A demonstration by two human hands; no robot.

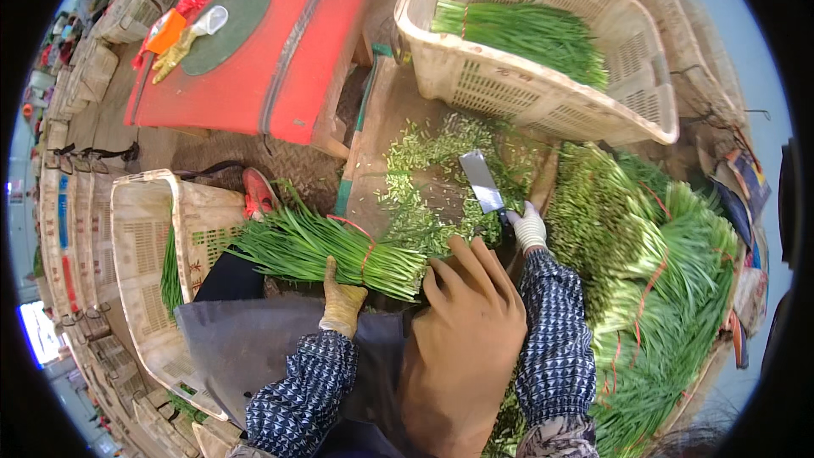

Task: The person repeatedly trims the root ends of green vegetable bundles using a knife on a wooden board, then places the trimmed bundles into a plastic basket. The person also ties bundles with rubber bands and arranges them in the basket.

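My left hand [342,300], in a yellowed glove, holds a bundle of garlic chives [318,243] tied with a red band. The leaf tips point left and the pale cut ends lie to the right. In a white glove, my right hand [529,229] grips the dark handle of a cleaver [481,182]. Its blade points away from me, over chopped stem ends [407,168] strewn on a wooden board [370,187]. Between my arms, a large hand-shaped form [470,324] reaches toward the bundle's cut ends; whether hand or glove, I cannot tell.
Banded chive bundles [674,286] are heaped on the right. A plastic crate [528,86] beyond the board contains another bundle [521,35]. Another crate [149,267] stands at left, near a red shoe [255,192]. A red-topped bench [248,95] bears a loose yellow glove [175,56].
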